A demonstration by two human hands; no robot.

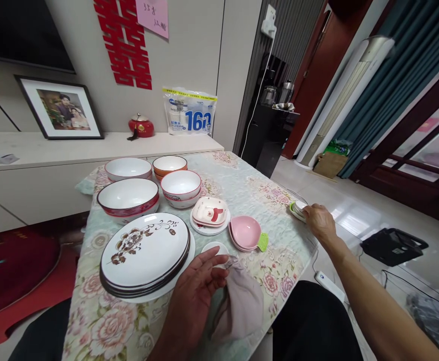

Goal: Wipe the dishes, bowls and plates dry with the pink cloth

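small white dishes (299,205) | right hand (320,222) on them now, clamped? can't tell | left hand (198,285) fingers apart, by cloth (242,306) | one nudge could tip them off table edge (310,244)

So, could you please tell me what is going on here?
A person's right hand is at the small white dishes by the right edge of the floral tablecloth; the exact grip is unclear. The left hand, loosely curled, is beside the crumpled cloth; contact is hard to judge. Brown-flowered plates, white-lined bowls and pink bowls stand grouped nearby.
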